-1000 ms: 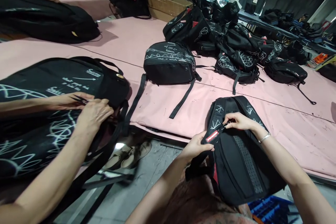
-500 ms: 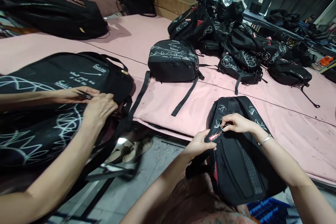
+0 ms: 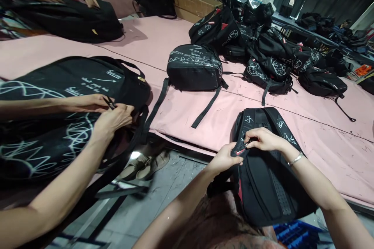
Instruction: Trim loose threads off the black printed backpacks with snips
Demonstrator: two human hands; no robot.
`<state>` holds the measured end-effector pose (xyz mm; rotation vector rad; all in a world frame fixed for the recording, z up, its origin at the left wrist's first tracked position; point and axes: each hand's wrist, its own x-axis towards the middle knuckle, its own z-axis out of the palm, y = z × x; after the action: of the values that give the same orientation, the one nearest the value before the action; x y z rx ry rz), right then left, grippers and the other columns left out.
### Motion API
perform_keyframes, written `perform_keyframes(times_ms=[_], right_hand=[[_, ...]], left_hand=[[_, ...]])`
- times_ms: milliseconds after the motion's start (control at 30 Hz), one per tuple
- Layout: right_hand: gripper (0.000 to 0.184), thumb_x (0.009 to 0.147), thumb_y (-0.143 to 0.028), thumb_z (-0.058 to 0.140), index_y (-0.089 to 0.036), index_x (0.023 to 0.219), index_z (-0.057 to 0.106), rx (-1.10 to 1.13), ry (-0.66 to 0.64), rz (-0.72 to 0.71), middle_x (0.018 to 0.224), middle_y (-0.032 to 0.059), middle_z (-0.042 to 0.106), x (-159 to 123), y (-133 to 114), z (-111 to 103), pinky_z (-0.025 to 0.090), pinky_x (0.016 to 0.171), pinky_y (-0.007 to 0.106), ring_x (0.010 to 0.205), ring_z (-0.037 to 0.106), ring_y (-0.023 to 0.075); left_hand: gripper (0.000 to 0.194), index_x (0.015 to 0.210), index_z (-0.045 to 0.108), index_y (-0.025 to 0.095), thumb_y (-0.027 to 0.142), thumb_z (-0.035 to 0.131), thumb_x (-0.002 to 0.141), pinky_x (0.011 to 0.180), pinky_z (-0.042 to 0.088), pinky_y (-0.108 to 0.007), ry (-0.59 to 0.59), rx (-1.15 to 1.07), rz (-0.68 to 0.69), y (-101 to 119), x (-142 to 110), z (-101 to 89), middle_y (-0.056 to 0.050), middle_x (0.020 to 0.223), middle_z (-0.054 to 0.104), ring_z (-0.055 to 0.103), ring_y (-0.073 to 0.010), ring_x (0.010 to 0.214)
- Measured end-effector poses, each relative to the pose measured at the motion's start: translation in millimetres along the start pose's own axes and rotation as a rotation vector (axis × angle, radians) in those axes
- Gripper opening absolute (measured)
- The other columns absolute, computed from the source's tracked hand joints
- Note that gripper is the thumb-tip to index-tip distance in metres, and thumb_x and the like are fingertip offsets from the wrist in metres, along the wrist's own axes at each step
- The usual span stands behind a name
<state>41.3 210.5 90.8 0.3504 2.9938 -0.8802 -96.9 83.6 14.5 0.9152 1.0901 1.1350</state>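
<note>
1. Your bag point(image 3: 263, 198) sits at 5 o'clock, top over the worktop point(image 3: 330, 148); likely light, floppy.
2. Left fingers point(image 3: 236, 160) pinch its strap point(image 3: 248, 119) at 10 o'clock; firm hold there.
3. Right fingers point(image 3: 253, 132) grip a small tool point(image 3: 246, 145).

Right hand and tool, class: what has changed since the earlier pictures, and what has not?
The right hand and its small dark tool have shifted slightly toward the left hand, nearer the red label. Nothing was let go; the left hand still holds the black backpack.
</note>
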Motion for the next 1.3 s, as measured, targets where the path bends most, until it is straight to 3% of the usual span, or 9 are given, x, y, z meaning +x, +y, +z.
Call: perform_keyframes(times_ms=[167, 267, 367, 533, 700, 1300], right_hand=[[0.010, 0.082, -0.028, 0.058, -0.018, 0.081, 0.061, 0.017, 0.054, -0.038, 0.077, 0.0023, 0.064, -1, 0, 4, 0.040, 0.065, 0.024, 0.071, 0.057, 0.0150], [0.014, 0.082, -0.032, 0.058, -0.018, 0.084, 0.060, 0.115, 0.216, 0.028, 0.080, 0.0026, 0.063, -7, 12, 10, 0.042, 0.067, 0.026, 0.073, 0.057, 0.0155], [0.019, 0.081, -0.036, 0.058, -0.018, 0.085, 0.059, 0.173, 0.410, 0.097, 0.081, 0.0043, 0.062, -17, 30, 17, 0.044, 0.069, 0.029, 0.075, 0.057, 0.0172], [0.021, 0.082, -0.039, 0.057, -0.019, 0.084, 0.059, 0.126, 0.505, 0.045, 0.080, 0.0062, 0.063, -28, 47, 24, 0.045, 0.071, 0.034, 0.075, 0.057, 0.0187], [0.017, 0.083, -0.037, 0.057, -0.020, 0.084, 0.058, 0.043, 0.462, -0.062, 0.085, 0.0071, 0.065, -25, 44, 17, 0.045, 0.074, 0.036, 0.079, 0.058, 0.0195], [0.021, 0.086, -0.039, 0.052, -0.019, 0.086, 0.061, -0.003, 0.238, -0.231, 0.080, 0.0049, 0.064, -1, 44, 1, 0.042, 0.076, 0.032, 0.077, 0.057, 0.0170]], left_hand=[[0.026, 0.080, 0.056, 0.013, 0.010, 0.067, 0.057, 0.054, 0.042, -0.022, 0.017, -0.014, 0.038, 0, 0, 0.1, 0.003, 0.070, 0.052, 0.053, -0.0102, 0.060], [0.034, 0.093, 0.054, 0.013, 0.019, 0.069, 0.062, 0.056, 0.044, -0.023, -0.045, -0.155, -0.003, 5, -5, -6.5, 0.001, 0.072, 0.057, 0.057, -0.0122, 0.062], [0.035, 0.092, 0.054, 0.013, 0.024, 0.071, 0.064, 0.056, 0.045, -0.022, -0.076, -0.297, -0.008, 7, -8, -15.2, 0.000, 0.073, 0.059, 0.058, -0.0112, 0.061], [0.035, 0.092, 0.056, 0.014, 0.023, 0.072, 0.063, 0.055, 0.045, -0.020, -0.075, -0.384, 0.011, 5, -7, -18.4, -0.003, 0.084, 0.061, 0.058, -0.0092, 0.060], [0.033, 0.091, 0.056, 0.013, 0.022, 0.071, 0.063, 0.055, 0.046, -0.020, -0.080, -0.407, 0.006, 4, -5, -14.1, -0.003, 0.083, 0.061, 0.057, -0.0093, 0.060], [0.033, 0.090, 0.057, 0.013, 0.022, 0.071, 0.063, 0.053, 0.045, -0.020, -0.158, -0.333, -0.005, 10, -1, -19.9, -0.001, 0.077, 0.058, 0.056, -0.0093, 0.059]])
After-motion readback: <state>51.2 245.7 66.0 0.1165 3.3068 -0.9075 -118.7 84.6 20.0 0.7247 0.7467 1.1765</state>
